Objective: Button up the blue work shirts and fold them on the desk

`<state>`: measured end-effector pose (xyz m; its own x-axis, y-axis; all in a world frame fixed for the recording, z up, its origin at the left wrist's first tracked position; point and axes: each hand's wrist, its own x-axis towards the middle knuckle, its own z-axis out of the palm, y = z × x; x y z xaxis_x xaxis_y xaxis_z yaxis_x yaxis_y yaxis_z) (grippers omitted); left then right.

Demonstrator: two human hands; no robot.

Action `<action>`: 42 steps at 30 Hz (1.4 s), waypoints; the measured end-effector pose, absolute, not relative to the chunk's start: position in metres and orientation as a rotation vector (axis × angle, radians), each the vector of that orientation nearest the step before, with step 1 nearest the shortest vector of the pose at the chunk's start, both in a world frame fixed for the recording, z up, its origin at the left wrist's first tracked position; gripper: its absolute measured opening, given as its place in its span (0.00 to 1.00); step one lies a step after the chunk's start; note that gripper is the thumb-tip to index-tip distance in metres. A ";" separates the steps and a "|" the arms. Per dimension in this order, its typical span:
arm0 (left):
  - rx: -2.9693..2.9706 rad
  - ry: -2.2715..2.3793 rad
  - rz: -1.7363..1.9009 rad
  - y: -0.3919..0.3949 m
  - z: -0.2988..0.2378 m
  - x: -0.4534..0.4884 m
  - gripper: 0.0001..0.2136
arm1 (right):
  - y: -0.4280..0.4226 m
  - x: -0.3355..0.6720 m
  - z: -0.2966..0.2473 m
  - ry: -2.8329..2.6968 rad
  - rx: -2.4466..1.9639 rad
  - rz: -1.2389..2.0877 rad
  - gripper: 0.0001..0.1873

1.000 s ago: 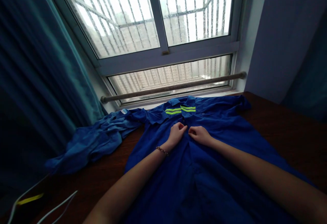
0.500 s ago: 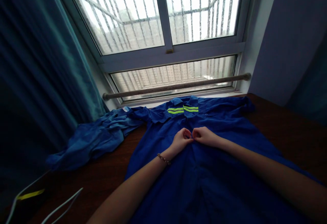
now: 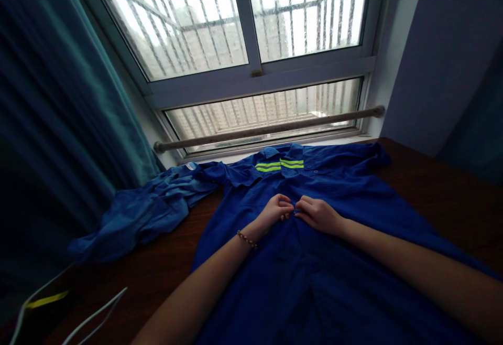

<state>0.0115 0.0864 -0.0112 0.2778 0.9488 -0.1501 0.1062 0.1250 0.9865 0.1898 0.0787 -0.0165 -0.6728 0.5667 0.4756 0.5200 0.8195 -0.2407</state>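
A dark blue work garment (image 3: 251,240), which looks like a coverall, lies spread face up, its collar towards the window. Two yellow-green reflective strips (image 3: 280,165) cross its chest, and small buttons show beside them. My left hand (image 3: 277,208), with a beaded bracelet on the wrist, pinches the garment's front at the middle seam. Close beside it, my right hand (image 3: 317,214) is closed in a pinch on the same front edge. The fingertips of both hands nearly meet. Whatever small fastening may lie between them is hidden.
The brown wooden surface (image 3: 444,187) carries a crumpled lighter blue garment (image 3: 145,214) on the left. White cords (image 3: 96,316) and a yellow strip (image 3: 47,300) lie at lower left. Beyond are a rail (image 3: 271,129), a barred window (image 3: 204,25) and a blue curtain (image 3: 78,98).
Fingers of both hands have shifted their hold slightly at the front seam, the right hand's fingers now more curled over. The camera view has moved a little; the garment lies the same.
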 end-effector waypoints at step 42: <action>1.502 1.037 1.072 0.076 -0.016 0.021 0.11 | 0.090 0.186 -0.026 -2.293 -0.962 0.516 0.08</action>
<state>0.0208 0.0765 -0.0159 0.2458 0.9609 0.1276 0.0953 -0.1549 0.9833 0.1859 0.0900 -0.0263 -0.5622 0.7390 0.3713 0.5087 0.6630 -0.5492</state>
